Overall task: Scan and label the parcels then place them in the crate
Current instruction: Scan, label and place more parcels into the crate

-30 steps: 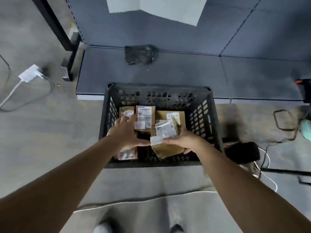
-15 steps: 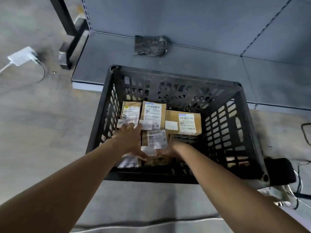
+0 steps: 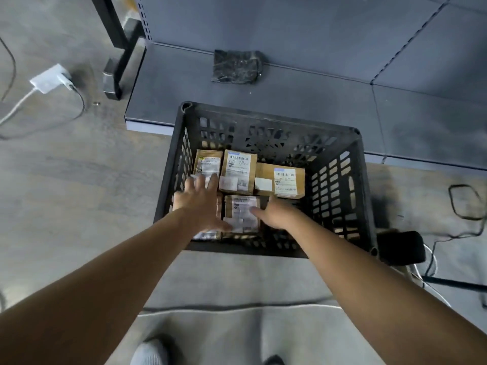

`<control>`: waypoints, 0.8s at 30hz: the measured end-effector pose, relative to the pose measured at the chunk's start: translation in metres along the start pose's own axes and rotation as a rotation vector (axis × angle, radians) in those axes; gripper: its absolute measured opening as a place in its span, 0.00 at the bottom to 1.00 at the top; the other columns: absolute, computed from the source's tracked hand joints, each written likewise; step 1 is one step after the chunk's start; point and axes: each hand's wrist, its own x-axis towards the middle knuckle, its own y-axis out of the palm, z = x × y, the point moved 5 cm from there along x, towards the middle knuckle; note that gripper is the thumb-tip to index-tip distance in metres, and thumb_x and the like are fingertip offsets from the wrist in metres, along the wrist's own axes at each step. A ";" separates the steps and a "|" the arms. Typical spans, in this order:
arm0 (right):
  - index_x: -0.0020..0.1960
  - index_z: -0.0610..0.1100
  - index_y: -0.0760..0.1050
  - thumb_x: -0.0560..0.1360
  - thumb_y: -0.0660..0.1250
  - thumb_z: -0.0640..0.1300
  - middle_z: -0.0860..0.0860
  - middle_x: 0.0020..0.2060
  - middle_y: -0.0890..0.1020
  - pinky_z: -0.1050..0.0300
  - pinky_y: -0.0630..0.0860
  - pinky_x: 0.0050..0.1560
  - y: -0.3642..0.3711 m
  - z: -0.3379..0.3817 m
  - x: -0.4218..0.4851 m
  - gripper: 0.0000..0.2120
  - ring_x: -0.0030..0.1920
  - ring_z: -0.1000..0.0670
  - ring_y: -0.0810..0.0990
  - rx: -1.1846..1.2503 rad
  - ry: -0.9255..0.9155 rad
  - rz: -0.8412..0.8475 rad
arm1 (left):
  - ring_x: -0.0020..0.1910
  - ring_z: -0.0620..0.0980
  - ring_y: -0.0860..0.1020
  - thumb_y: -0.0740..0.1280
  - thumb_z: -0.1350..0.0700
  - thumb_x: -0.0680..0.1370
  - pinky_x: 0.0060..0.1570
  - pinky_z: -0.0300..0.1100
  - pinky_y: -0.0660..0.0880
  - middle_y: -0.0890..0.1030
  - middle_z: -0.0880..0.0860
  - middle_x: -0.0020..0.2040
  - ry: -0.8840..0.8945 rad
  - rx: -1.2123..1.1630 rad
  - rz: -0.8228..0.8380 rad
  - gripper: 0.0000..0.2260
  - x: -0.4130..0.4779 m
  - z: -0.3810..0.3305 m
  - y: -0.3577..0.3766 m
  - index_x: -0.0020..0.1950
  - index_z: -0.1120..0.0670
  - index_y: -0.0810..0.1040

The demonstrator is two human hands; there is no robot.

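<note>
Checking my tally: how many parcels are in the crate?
5: back left, back middle, back right, front middle, front left mostly under the left hand. Others may be hidden.

Black lattice crate (image 3: 268, 122); brown parcels (image 3: 263, 177), seemingly white-labelled.

parcels (image 3: 238, 169): 5 | crate (image 3: 263, 120): 1 | black pouch (image 3: 236, 66): 1 | white charger (image 3: 50, 79): 1 | shelf (image 3: 303, 101): 1
</note>
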 end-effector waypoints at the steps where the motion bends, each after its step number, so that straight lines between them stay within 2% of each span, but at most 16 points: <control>1: 0.80 0.42 0.51 0.78 0.59 0.64 0.42 0.74 0.67 0.49 0.71 0.65 -0.018 0.004 -0.030 0.40 0.70 0.40 0.70 -0.013 0.023 -0.014 | 0.77 0.61 0.50 0.71 0.28 0.62 0.69 0.59 0.65 0.47 0.55 0.79 -0.010 -0.008 -0.011 0.61 -0.023 -0.002 -0.019 0.79 0.53 0.38; 4: 0.81 0.44 0.46 0.78 0.58 0.67 0.42 0.76 0.63 0.48 0.70 0.66 -0.076 0.024 -0.122 0.43 0.72 0.39 0.67 -0.015 -0.003 -0.072 | 0.77 0.60 0.49 0.70 0.27 0.62 0.69 0.59 0.64 0.47 0.54 0.79 -0.030 -0.025 -0.049 0.60 -0.096 -0.005 -0.086 0.79 0.52 0.38; 9: 0.81 0.47 0.46 0.77 0.59 0.68 0.43 0.75 0.63 0.44 0.71 0.67 -0.161 0.067 -0.282 0.43 0.72 0.40 0.67 0.026 -0.105 -0.159 | 0.75 0.59 0.55 0.72 0.28 0.61 0.67 0.60 0.67 0.54 0.55 0.76 -0.086 -0.123 -0.133 0.59 -0.240 0.004 -0.213 0.79 0.51 0.43; 14: 0.80 0.47 0.48 0.78 0.58 0.67 0.41 0.75 0.63 0.42 0.69 0.68 -0.227 0.131 -0.420 0.40 0.73 0.39 0.66 -0.007 -0.245 -0.247 | 0.76 0.61 0.54 0.73 0.29 0.61 0.68 0.61 0.66 0.52 0.57 0.78 -0.193 -0.261 -0.207 0.61 -0.372 0.030 -0.316 0.79 0.52 0.40; 19: 0.80 0.48 0.49 0.77 0.57 0.68 0.42 0.74 0.64 0.41 0.68 0.68 -0.256 0.214 -0.496 0.40 0.72 0.39 0.65 -0.086 -0.384 -0.384 | 0.76 0.59 0.52 0.73 0.30 0.62 0.68 0.60 0.65 0.52 0.57 0.78 -0.304 -0.362 -0.320 0.61 -0.442 0.084 -0.359 0.79 0.52 0.40; 24: 0.80 0.50 0.47 0.77 0.58 0.67 0.43 0.76 0.61 0.38 0.67 0.69 -0.265 0.327 -0.541 0.40 0.74 0.39 0.61 -0.180 -0.489 -0.433 | 0.76 0.59 0.52 0.73 0.30 0.62 0.70 0.60 0.63 0.53 0.56 0.78 -0.347 -0.376 -0.441 0.60 -0.486 0.187 -0.394 0.79 0.51 0.42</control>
